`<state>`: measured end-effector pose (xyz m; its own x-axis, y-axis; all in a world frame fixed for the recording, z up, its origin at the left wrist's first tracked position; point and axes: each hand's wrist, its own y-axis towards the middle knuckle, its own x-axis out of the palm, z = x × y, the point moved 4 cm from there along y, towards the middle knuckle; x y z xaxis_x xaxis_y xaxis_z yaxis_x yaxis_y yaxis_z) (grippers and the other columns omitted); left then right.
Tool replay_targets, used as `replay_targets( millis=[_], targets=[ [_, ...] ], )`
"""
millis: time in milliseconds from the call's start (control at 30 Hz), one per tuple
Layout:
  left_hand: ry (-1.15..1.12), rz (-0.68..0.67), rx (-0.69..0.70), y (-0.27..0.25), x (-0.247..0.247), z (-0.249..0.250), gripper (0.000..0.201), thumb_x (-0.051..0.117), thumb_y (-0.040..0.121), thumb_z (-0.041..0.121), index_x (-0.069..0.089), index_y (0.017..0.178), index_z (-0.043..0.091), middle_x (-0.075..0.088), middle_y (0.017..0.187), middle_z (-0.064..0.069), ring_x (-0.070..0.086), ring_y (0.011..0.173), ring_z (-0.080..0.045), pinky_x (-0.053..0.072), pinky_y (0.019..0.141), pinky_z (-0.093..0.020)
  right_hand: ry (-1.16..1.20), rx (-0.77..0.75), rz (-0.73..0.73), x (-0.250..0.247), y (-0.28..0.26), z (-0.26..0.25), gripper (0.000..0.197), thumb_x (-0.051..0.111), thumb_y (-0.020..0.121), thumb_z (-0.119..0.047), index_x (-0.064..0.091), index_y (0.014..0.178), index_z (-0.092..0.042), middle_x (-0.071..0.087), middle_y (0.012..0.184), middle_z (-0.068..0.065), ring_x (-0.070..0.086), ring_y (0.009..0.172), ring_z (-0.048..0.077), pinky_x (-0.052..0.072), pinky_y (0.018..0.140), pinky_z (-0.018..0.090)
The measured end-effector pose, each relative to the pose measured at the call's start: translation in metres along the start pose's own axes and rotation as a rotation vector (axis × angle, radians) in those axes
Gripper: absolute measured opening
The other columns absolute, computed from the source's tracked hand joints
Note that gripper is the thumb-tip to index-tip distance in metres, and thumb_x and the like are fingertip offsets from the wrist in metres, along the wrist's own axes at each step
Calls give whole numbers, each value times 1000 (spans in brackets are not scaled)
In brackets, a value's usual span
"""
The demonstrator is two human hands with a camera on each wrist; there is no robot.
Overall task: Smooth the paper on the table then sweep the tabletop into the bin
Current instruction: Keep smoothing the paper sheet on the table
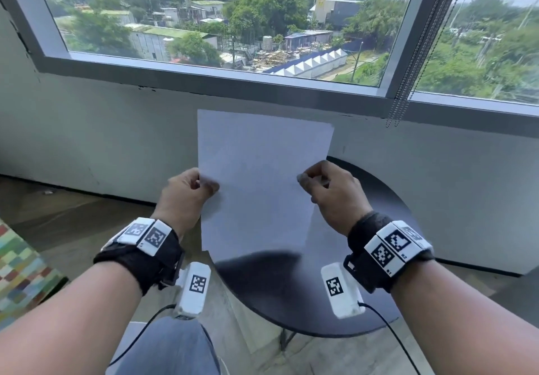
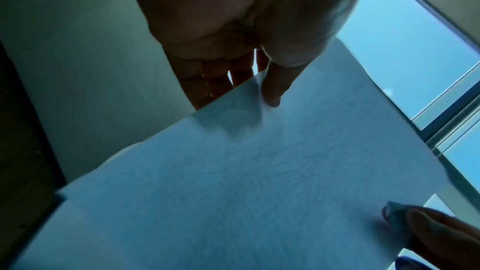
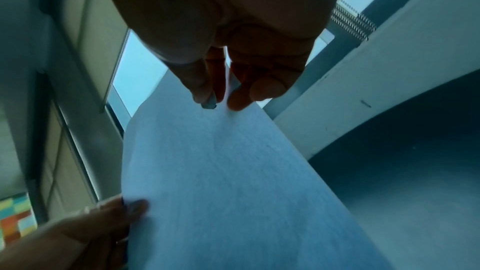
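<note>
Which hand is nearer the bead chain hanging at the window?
Right. The right hand pinches the paper at its right edge, on the side of the bead chain; the left hand pinches the opposite edge, farther away.

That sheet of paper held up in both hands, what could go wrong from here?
The paper is in the air, pinched only at its side edges by the left hand and right hand, so pulling apart could tear or crease it. The round black table is small, so the laid sheet may overhang and slide off. No bin is in view for the sweeping.
</note>
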<state>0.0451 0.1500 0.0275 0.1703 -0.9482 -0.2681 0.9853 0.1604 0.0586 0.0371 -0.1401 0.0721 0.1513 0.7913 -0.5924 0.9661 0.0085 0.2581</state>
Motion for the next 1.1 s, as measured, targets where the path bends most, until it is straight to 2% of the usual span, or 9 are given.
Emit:
replay_targets(
  millis=[100, 233, 400, 567, 667, 767, 867, 933, 1100],
  targets=[
    [42, -5, 30, 5, 4, 16, 29, 76, 71, 47, 71, 94, 30, 75, 85, -4, 71, 85, -35, 57, 86, -59, 14, -19, 38, -25, 4, 0, 19, 64, 90, -43, 65, 86, -25, 62, 69, -6, 63, 67, 15, 48, 62, 29],
    [139, -111, -56, 6, 28, 22, 40, 76, 65, 41, 64, 103, 36, 74, 92, -15, 73, 85, -38, 59, 81, -59, 120, 110, -20, -42, 0, 31, 18, 67, 91, -34, 63, 85, -17, 61, 69, -4, 57, 51, 16, 39, 50, 26],
    [427, -334, -208, -18, 80, -16, 54, 75, 90, 22, 49, 137, 29, 63, 92, -5, 65, 81, -26, 49, 62, -32, 122, 339, -189, -43, -37, 98, 18, 66, 92, -25, 63, 90, -7, 61, 77, 7, 54, 53, 18, 36, 45, 28],
    [684, -414, -192, -41, 117, -46, 75, 73, 91, 26, 32, 153, 37, 60, 116, -10, 61, 104, -31, 54, 87, -38, 68, 480, -359, -37, -76, 143, 16, 67, 92, -19, 61, 86, -6, 58, 73, 7, 48, 48, 13, 37, 41, 22],
    [788, -440, -172, -41, 124, -49, 75, 70, 91, 33, 28, 153, 41, 58, 129, -10, 59, 110, -32, 55, 88, -42, -73, 471, -442, -41, -83, 157, 16, 68, 90, -24, 63, 85, -10, 69, 68, 3, 51, 48, 13, 44, 51, 27],
    [930, -463, -146, -39, 123, -46, 70, 65, 93, 42, 26, 152, 41, 53, 135, -6, 54, 119, -31, 50, 96, -43, -226, 455, -432, -54, -80, 157, 13, 64, 91, -27, 61, 84, -16, 73, 69, 2, 50, 45, 7, 40, 48, 22],
    [1074, -468, 16, -43, 126, -31, 73, 60, 93, 55, 24, 154, 40, 33, 149, 1, 38, 137, -26, 40, 103, -42, 41, 504, -398, -51, -78, 142, 14, 63, 93, -21, 59, 90, -8, 75, 78, 10, 56, 56, 18, 43, 49, 26],
    [1152, -590, 111, -53, 138, -25, 88, 60, 88, 67, 16, 158, 39, 17, 162, 3, 20, 149, -24, 29, 115, -44, 355, 579, -449, -32, -84, 126, 11, 61, 95, -16, 56, 92, -7, 74, 93, 17, 63, 69, 26, 48, 57, 32],
    [1306, -795, 135, -71, 151, -43, 124, 57, 69, 89, -2, 161, 32, -10, 170, 5, -5, 156, -17, 15, 124, -50, 806, 724, -669, 35, -99, 112, 4, 54, 98, -13, 54, 94, -11, 69, 112, 25, 68, 94, 37, 56, 73, 38]
  ],
)
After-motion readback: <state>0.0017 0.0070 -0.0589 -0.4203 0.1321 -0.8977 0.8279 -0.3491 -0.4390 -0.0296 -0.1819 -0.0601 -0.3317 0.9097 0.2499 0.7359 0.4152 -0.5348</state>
